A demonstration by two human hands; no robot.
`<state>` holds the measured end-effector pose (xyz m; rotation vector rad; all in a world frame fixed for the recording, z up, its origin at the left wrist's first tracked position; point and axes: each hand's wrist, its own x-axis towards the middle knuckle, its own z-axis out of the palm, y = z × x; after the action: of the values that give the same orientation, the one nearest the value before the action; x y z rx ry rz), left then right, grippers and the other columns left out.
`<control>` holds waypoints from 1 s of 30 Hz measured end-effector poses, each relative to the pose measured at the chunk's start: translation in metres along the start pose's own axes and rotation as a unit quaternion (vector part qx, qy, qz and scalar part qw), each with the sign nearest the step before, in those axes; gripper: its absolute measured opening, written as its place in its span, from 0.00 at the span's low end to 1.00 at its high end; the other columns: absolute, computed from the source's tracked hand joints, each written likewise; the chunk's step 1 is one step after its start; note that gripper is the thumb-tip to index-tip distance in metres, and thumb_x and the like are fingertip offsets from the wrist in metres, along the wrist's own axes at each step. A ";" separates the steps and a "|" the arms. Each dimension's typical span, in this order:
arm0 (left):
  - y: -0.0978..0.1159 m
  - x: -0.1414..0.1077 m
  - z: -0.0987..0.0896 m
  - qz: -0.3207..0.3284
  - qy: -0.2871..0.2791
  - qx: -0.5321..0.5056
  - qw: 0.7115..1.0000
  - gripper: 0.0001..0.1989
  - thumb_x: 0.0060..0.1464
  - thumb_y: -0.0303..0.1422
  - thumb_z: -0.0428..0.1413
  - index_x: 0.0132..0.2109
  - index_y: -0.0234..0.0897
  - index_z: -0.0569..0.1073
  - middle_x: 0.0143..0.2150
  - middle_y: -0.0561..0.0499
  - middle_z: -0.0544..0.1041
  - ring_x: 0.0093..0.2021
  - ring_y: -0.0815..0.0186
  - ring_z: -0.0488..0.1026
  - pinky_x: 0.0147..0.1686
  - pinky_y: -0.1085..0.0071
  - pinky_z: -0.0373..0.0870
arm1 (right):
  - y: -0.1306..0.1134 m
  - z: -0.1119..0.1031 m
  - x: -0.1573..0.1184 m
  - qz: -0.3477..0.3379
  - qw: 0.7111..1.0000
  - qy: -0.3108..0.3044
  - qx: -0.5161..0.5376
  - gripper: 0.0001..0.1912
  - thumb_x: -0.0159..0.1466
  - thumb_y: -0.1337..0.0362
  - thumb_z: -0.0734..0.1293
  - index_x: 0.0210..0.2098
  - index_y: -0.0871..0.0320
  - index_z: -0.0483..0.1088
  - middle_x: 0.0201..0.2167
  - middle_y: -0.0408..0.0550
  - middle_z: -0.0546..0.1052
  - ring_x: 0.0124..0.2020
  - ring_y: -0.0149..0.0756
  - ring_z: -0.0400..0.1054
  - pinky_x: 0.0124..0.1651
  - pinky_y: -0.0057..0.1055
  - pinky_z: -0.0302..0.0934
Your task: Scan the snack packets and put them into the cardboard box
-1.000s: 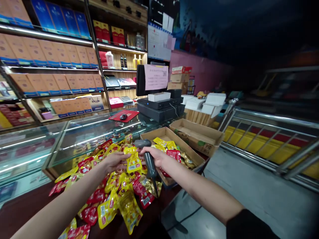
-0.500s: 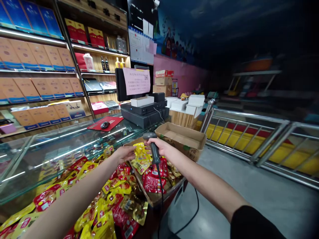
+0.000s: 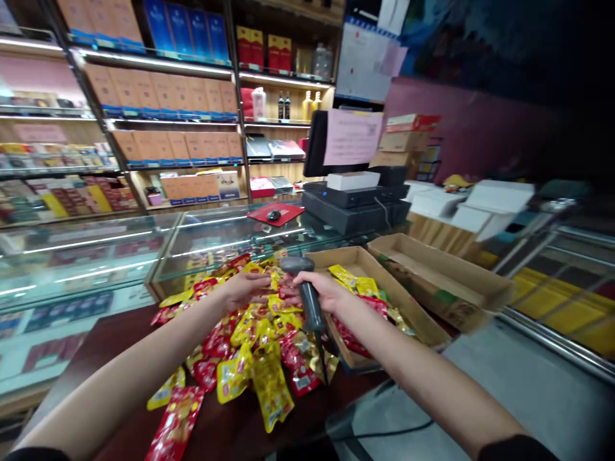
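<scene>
My right hand (image 3: pixel 324 291) is wrapped round the handle of a dark grey barcode scanner (image 3: pixel 311 304), its head pointing left and its cord hanging down. Just left of it, my left hand (image 3: pixel 246 288) reaches over a heap of snack packets (image 3: pixel 252 326) in shiny red, yellow and gold. Its fingers are stretched out, with the tips close to a yellow packet under the scanner head; whether they touch it is unclear. Right of the heap, an open cardboard box (image 3: pixel 408 301) holds several red and yellow packets (image 3: pixel 355 282), partly hidden behind my right forearm.
A second cardboard box (image 3: pixel 437 282) stands to the right. Behind are a glass counter (image 3: pixel 216 224), a mouse on a red mat (image 3: pixel 288 214), and a monitor (image 3: pixel 317 144) over a black cash drawer (image 3: pixel 353 214). Shelves of boxes line the back; metal railings (image 3: pixel 552 250) stand right.
My left hand has moved from a yellow packet at the cardboard box to the heap left of it. The scanner has come along in my right hand. The view has swung left.
</scene>
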<state>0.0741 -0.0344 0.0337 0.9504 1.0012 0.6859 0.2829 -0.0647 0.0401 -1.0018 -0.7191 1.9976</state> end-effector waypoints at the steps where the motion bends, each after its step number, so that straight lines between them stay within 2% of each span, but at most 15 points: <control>1: -0.005 -0.013 -0.012 0.003 0.007 0.003 1.000 0.21 0.40 0.30 0.66 0.44 0.31 0.75 0.42 0.42 0.77 0.38 0.62 0.76 0.36 0.66 0.75 | 0.012 0.012 0.005 0.014 1.000 -0.015 -0.006 0.09 0.51 0.74 0.62 0.33 0.61 0.70 0.29 0.49 0.77 0.35 0.37 0.74 0.41 0.34 0.69; 4: -0.022 -0.049 -0.045 0.015 0.025 0.049 0.998 0.23 0.41 0.35 0.66 0.46 0.34 0.75 0.43 0.44 0.77 0.40 0.62 0.75 0.37 0.67 0.74 | 0.050 0.040 0.014 0.052 0.996 -0.060 -0.028 0.11 0.50 0.73 0.64 0.34 0.62 0.70 0.31 0.50 0.77 0.38 0.39 0.74 0.40 0.34 0.69; 7: -0.042 -0.080 -0.071 0.053 0.053 0.199 0.977 0.23 0.43 0.39 0.63 0.48 0.37 0.75 0.41 0.47 0.78 0.38 0.62 0.74 0.34 0.70 0.72 | 0.081 0.059 0.015 0.068 0.991 -0.099 -0.061 0.15 0.48 0.72 0.66 0.37 0.61 0.71 0.34 0.50 0.77 0.39 0.41 0.73 0.38 0.35 0.69; 10: -0.063 -0.106 -0.088 0.116 0.080 0.391 0.910 0.18 0.46 0.40 0.60 0.44 0.38 0.77 0.36 0.49 0.78 0.35 0.64 0.73 0.33 0.72 0.68 | 0.103 0.070 0.009 0.058 0.981 -0.149 -0.109 0.20 0.47 0.71 0.69 0.41 0.59 0.71 0.38 0.50 0.77 0.41 0.42 0.72 0.37 0.35 0.69; 12: -0.076 -0.120 -0.093 0.126 0.095 0.485 0.860 0.14 0.49 0.41 0.57 0.40 0.38 0.78 0.31 0.50 0.77 0.32 0.65 0.72 0.32 0.73 0.65 | 0.114 0.074 0.004 0.061 0.974 -0.167 -0.140 0.22 0.46 0.71 0.70 0.42 0.59 0.71 0.41 0.51 0.76 0.41 0.41 0.72 0.37 0.35 0.69; 14: -0.086 -0.131 -0.095 0.100 0.124 0.560 0.813 0.14 0.51 0.42 0.54 0.36 0.38 0.77 0.30 0.50 0.76 0.31 0.64 0.72 0.31 0.72 0.63 | 0.124 0.075 0.001 0.065 0.970 -0.167 -0.166 0.23 0.45 0.70 0.71 0.42 0.59 0.71 0.42 0.51 0.76 0.42 0.41 0.71 0.37 0.34 0.69; 18: -0.104 -0.147 -0.089 0.009 0.200 0.675 0.710 0.20 0.45 0.47 0.57 0.38 0.36 0.74 0.37 0.41 0.77 0.39 0.53 0.74 0.36 0.65 0.65 | 0.138 0.071 0.000 0.042 0.968 -0.152 -0.197 0.24 0.45 0.68 0.72 0.43 0.60 0.72 0.42 0.51 0.76 0.42 0.41 0.71 0.38 0.34 0.68; 21: -0.119 -0.152 -0.080 -0.062 0.201 0.711 0.671 0.27 0.41 0.51 0.58 0.41 0.34 0.72 0.39 0.36 0.76 0.40 0.47 0.74 0.36 0.59 0.66 | 0.141 0.067 0.000 0.030 0.969 -0.139 -0.204 0.22 0.45 0.67 0.71 0.42 0.60 0.73 0.42 0.52 0.76 0.44 0.43 0.70 0.41 0.37 0.67; 24: -0.129 -0.154 -0.072 -0.072 0.196 0.721 0.660 0.28 0.40 0.46 0.60 0.45 0.32 0.71 0.42 0.35 0.75 0.41 0.46 0.73 0.36 0.60 0.66 | 0.138 0.065 -0.001 0.027 0.971 -0.125 -0.203 0.20 0.46 0.66 0.71 0.40 0.61 0.73 0.44 0.53 0.75 0.47 0.46 0.69 0.43 0.39 0.66; 26: -0.129 -0.154 -0.071 -0.055 0.194 0.716 0.669 0.22 0.43 0.40 0.58 0.45 0.32 0.71 0.42 0.36 0.75 0.40 0.49 0.74 0.35 0.63 0.66 | 0.135 0.063 -0.003 0.022 0.972 -0.125 -0.198 0.20 0.46 0.66 0.71 0.40 0.61 0.73 0.45 0.54 0.75 0.48 0.46 0.69 0.44 0.41 0.66; 28: -0.122 -0.156 -0.076 -0.028 0.188 0.684 0.704 0.12 0.47 0.35 0.53 0.39 0.34 0.72 0.37 0.41 0.76 0.37 0.55 0.74 0.33 0.67 0.64 | 0.132 0.060 -0.003 0.016 0.974 -0.124 -0.188 0.20 0.47 0.66 0.71 0.40 0.61 0.74 0.45 0.54 0.75 0.48 0.47 0.69 0.45 0.42 0.66; 30: -0.110 -0.158 -0.085 0.012 0.174 0.622 0.764 0.08 0.51 0.33 0.49 0.32 0.35 0.71 0.31 0.46 0.76 0.32 0.62 0.73 0.32 0.70 0.63 | 0.131 0.054 -0.003 0.010 0.977 -0.123 -0.175 0.20 0.47 0.66 0.71 0.40 0.60 0.74 0.46 0.54 0.75 0.48 0.47 0.69 0.46 0.43 0.65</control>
<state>-0.0606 -0.1860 -0.0228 2.0294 1.8406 0.1080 0.1882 -0.1451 -0.0276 -0.9665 -1.2329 2.0772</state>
